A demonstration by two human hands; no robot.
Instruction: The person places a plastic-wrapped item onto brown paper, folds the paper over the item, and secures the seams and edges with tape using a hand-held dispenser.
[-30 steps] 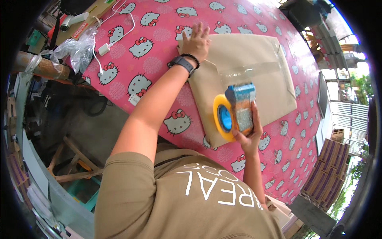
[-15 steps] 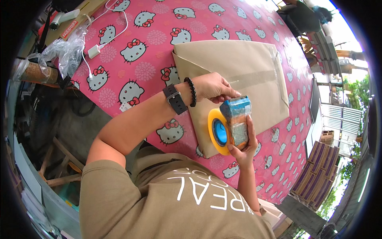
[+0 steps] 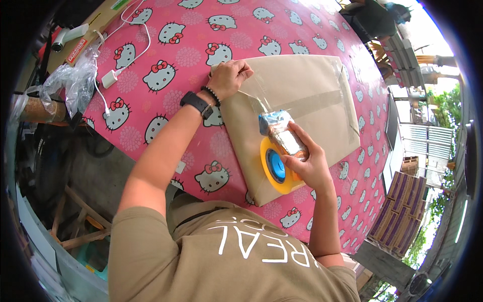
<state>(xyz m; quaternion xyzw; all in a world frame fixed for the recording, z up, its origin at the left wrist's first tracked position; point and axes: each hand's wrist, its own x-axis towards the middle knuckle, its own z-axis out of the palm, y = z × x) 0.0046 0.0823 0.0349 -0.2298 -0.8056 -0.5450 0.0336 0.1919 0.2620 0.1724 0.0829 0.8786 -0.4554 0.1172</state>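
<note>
A flat parcel in brown wrapping paper (image 3: 322, 75) lies on the table. My right hand (image 3: 316, 163) is closed round a tape dispenser (image 3: 288, 141), blue and orange with a yellow-rimmed tape roll on its left side, held over the parcel's near part. From the dispenser's blue end a strip of clear tape (image 3: 259, 90) runs toward the parcel's far left corner. There my left hand (image 3: 231, 78), wearing a dark watch and a beaded bracelet on its wrist, has curled fingers on the end of the strip. Those fingers partly hide the tape end and the corner.
A pink patterned cover (image 3: 191, 55) spreads over the table. At the far left lie a white charger with its cable (image 3: 109, 78), crumpled clear plastic (image 3: 75, 75) and a cardboard box (image 3: 100, 20). Stacked cartons (image 3: 402, 211) stand off the right side. Another person (image 3: 370, 20) is at the far right.
My left hand has moved away from the dispenser to the parcel's far left corner, drawing out clear tape. The dispenser has tilted and shifted slightly left in my right hand.
</note>
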